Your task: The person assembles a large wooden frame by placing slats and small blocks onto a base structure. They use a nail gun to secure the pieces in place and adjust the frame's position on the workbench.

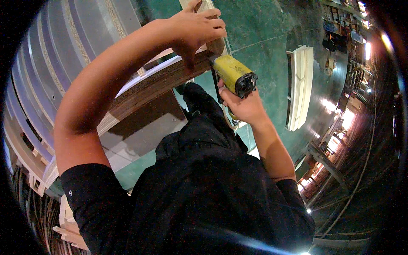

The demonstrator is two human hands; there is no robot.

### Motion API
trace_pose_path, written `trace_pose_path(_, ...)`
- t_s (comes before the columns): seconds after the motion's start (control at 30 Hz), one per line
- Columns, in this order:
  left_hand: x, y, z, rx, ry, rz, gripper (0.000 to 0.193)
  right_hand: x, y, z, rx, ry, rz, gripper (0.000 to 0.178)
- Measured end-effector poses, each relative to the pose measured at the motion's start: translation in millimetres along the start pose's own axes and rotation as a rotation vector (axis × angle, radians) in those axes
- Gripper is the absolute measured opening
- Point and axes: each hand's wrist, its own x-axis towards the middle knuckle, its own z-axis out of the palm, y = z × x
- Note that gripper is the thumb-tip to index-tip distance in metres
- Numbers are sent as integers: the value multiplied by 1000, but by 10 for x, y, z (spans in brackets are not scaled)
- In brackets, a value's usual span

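Note:
My right hand (242, 103) is wrapped round the handle of a yellow nail gun (233, 70) with a black end cap. The tool's front end meets the corner of a wooden frame, where stacked brown boards (146, 87) join an upright wooden piece (216, 46). My left hand (196, 30) reaches across from the left and rests over this corner. Its fingers are spread on the wood and its thumb points down, close to the nail gun. The exact contact between the tool's nose and the wood is hidden.
Large grey panels with chipboard strips (74, 29) lie side by side on the left. A bundle of pale wooden strips (301, 87) lies on the green floor (267, 51) to the right. My foot stands beside the frame. Cluttered shelving (350, 38) lines the far right.

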Motion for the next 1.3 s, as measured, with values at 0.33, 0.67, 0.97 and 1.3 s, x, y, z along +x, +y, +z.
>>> trace_pose_path(0.33,-129,-77,117,64,67,28,124,-199,160,45,-180,-32,-69,24)
trace_pose_path(0.67,-11,100,-369,20,-317,-49,113,-209,-9,83,75,34,39,30)
trace_pose_path(0.97,25,-43,-77,-63,-76,39,101,-112,-113,20,11,19,42,30)
trace_pose_path(1.3,-100,-19,-179,9,-35,64,106,-76,-125,12,70,12,103,29)
